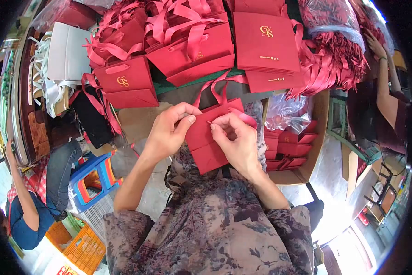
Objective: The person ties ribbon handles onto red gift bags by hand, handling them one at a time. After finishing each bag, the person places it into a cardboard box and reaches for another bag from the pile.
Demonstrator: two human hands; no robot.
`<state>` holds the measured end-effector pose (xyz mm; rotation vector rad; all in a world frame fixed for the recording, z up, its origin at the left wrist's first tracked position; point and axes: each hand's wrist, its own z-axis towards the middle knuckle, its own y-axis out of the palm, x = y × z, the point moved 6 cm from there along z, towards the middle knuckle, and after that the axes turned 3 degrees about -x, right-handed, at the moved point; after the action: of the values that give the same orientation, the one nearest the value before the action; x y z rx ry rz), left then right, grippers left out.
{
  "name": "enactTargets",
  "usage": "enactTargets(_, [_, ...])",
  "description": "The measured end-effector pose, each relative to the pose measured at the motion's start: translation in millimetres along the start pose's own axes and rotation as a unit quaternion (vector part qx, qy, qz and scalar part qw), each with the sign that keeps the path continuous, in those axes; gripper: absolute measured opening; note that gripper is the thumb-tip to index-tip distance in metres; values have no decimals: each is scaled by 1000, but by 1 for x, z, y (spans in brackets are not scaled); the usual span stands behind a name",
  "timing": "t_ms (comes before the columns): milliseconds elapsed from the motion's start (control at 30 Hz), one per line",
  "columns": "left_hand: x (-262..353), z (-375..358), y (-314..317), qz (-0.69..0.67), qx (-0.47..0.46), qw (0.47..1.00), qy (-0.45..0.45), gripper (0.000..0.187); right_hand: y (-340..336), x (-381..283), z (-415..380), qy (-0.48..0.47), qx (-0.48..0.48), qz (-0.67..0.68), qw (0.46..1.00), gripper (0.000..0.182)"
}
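from the head camera, the left hand (pixel 167 133) was pinched shut on the upper left edge of a small red paper bag (pixel 208 142), thumb and forefinger meeting at its rim. the right hand (pixel 236 142) was closed too, its fingertips nipping the bag's top edge just beside the left thumb, where a red ribbon handle (pixel 215 89) looped up from the bag toward the table. the bag lay flat and folded between both hands, over the person's lap, just short of the table edge.

a cardboard box (pixel 317 137) stood just right of the right hand; in it lay stacked flat red bags (pixel 288 146) and a crumpled clear plastic wrapper (pixel 286 114) on top. on the table beyond, finished red bags with ribbon handles (pixel 187 41) lay piled, one small bag (pixel 125 82) showing a gold logo, and a stack of flat red sheets (pixel 265 43) with the same gold mark sat beside them. bundles of red ribbon in clear plastic (pixel 334 41) lay at the far right, where another person's hand (pixel 375 46) touched them. white bags (pixel 68 52) with white ribbons lay at the far left. below, an orange crate (pixel 82 250) stood on the floor; what it held i could not tell.
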<state>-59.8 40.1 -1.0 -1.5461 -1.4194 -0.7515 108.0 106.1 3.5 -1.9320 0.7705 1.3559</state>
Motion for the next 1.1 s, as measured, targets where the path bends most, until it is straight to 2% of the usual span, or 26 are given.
enactTargets(100, [3, 0, 2, -8, -3, 1000, -1, 15, 0, -9, -1, -51, 11, -17, 998, 7])
enactTargets(233, [3, -2, 5, 26, 10, 999, 18, 15, 1, -7, 2, -49, 11, -26, 998, 12])
enactTargets(367, [12, -6, 6, 83, 26, 996, 16, 15, -2, -7, 5, -21, -14, -24, 999, 8])
enactTargets(433, [25, -9, 5, 171, 62, 982, 59, 15, -3, -5, 8, -7, -26, -30, 999, 8])
enactTargets(667, [37, -14, 9, 205, 103, 971, 61, 16, -2, 2, 11, 21, -55, -24, 998, 9])
enactTargets(833, [50, -16, 17, 262, 137, 944, 144, 18, 2, -2, 12, 4, -32, -31, 999, 9])
enactTargets(900, [51, -16, 15, 261, 134, 945, 141, 18, 4, -4, 12, -44, -13, -81, 996, 9])
enactTargets(967, [48, -15, 11, 261, 133, 946, 138, 18, 3, 0, 12, -44, -13, -48, 998, 9])
enactTargets(1033, [29, -10, 4, 78, 80, 990, 88, 19, -1, 3, 11, -28, -14, 17, 999, 8])
enactTargets(1067, [28, -9, -1, 80, 82, 989, 88, 19, -4, 4, 10, -13, -13, 49, 999, 8])
enactTargets(1100, [24, -7, 0, 29, 33, 998, 46, 19, -7, 7, 10, -9, -15, 63, 998, 8])
